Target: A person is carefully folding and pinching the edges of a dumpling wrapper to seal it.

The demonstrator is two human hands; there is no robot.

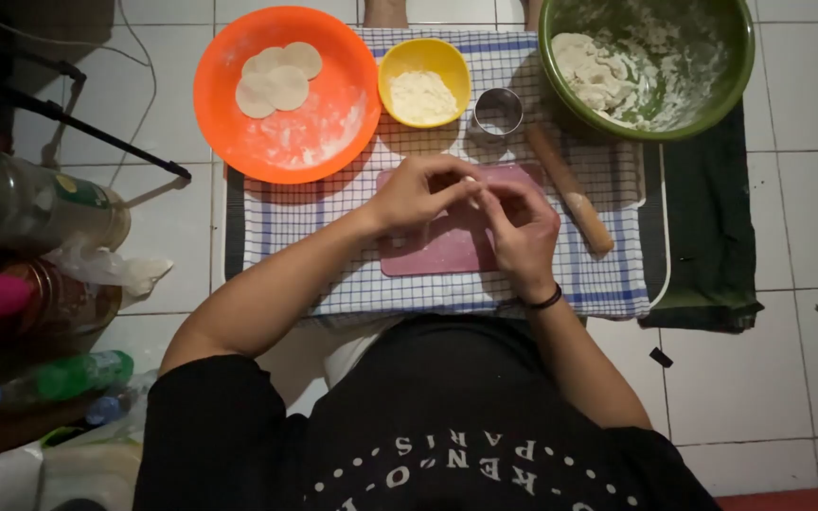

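My left hand (pixel 418 192) and right hand (pixel 521 227) meet over the pink board (pixel 447 248), fingertips pinched together on a dough bit (pixel 471 182) between them.

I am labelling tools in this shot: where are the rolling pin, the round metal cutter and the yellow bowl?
rolling pin (pixel 570 189), head view, middle of its wooden shaft.
round metal cutter (pixel 498 128), head view, near rim.
yellow bowl (pixel 392 76), head view, left rim.

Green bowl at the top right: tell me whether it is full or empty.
Partly filled. The green bowl holds a lump of dough on its left side, while flour smears cover the rest of its inside.
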